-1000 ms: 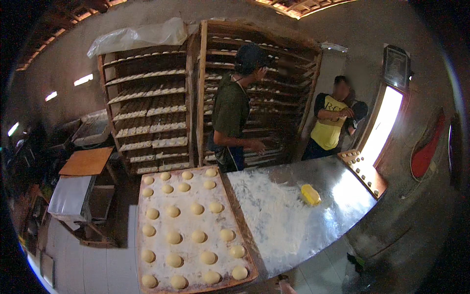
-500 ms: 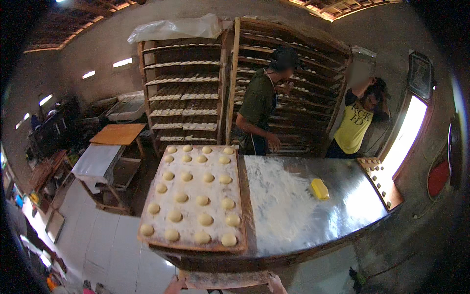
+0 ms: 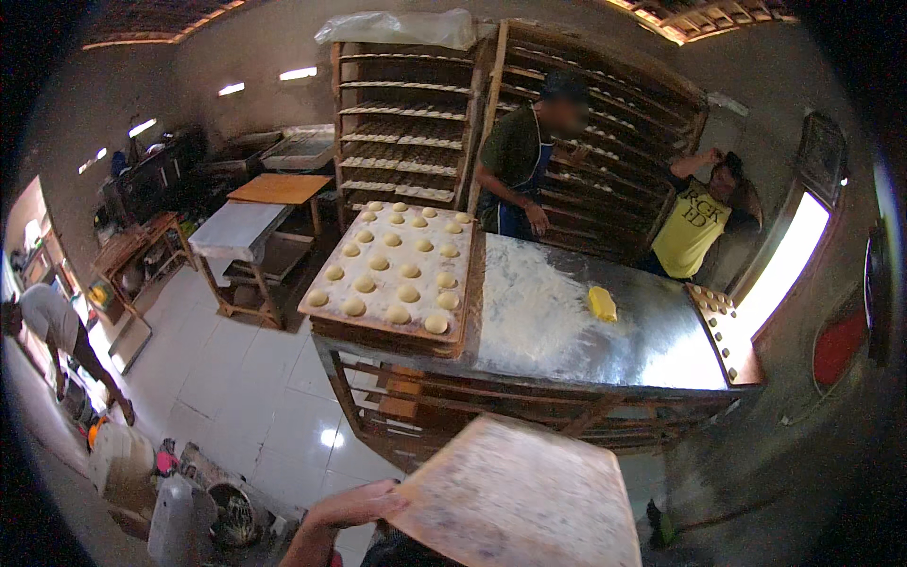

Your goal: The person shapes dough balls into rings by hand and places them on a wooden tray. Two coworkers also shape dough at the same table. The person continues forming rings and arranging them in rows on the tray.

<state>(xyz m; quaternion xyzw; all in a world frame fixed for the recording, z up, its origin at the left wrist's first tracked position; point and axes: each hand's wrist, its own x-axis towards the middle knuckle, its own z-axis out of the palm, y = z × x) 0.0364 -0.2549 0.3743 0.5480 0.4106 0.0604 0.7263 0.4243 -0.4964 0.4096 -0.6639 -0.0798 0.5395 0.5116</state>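
My left hand (image 3: 354, 506) grips the left edge of a flat wooden board (image 3: 529, 491). The board is tilted in front of me, its pale, flour-dusted face showing with dark marks and no dough on it. My right hand is out of sight. Beyond the board, on the left end of the metal-topped table (image 3: 652, 331), rests a floured wooden tray (image 3: 378, 329) with rows of round dough balls (image 3: 379, 262). Loose flour (image 3: 529, 293) covers much of the metal top to its right, and a yellow block-like item (image 3: 602, 304) lies there.
Racks (image 3: 406, 109) with dough pieces stand behind the table. Two people (image 3: 515, 156) (image 3: 694, 222) are on its far side; another person (image 3: 57, 321) bends at far left. A low side table (image 3: 236, 231) stands left. Buckets and containers (image 3: 179, 510) are on the floor at lower left.
The board has risen from the bottom edge and moved right, its broad face now turned to view. My right hand, earlier at its right end, has left view. The view has swung left and down.
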